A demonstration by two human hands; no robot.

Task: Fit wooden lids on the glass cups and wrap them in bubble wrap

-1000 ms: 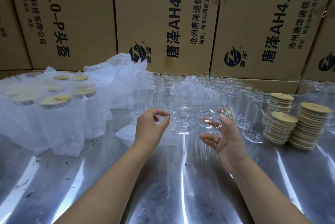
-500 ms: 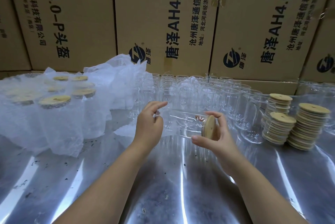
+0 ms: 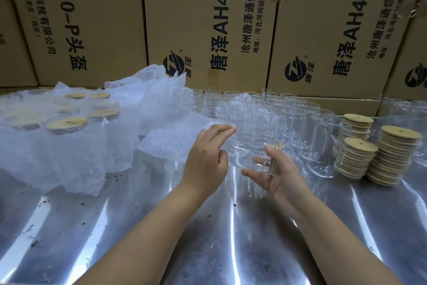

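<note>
A clear glass cup (image 3: 248,154) lies on its side just above the metal table (image 3: 208,238), held between my two hands. A wooden lid (image 3: 276,161) sits edge-on at its right end. My left hand (image 3: 204,160) grips the cup's base end, fingers over the top and thumb curled below. A sheet of bubble wrap (image 3: 171,142) lies under and behind that hand, its edge by my fingertips. My right hand (image 3: 278,175) is palm up with straight fingers, pressing against the lidded end.
Wrapped, lidded cups (image 3: 69,124) stand at the left under loose bubble wrap. Rows of empty glass cups (image 3: 288,113) fill the back middle. Three stacks of wooden lids (image 3: 392,157) stand at the right. Cardboard boxes (image 3: 208,26) form a wall behind.
The cup has come down from mid-air towards the bubble wrap. My right hand turned the lid onto the cup's mouth and now presses it. My left fingers stretched out over the base.
</note>
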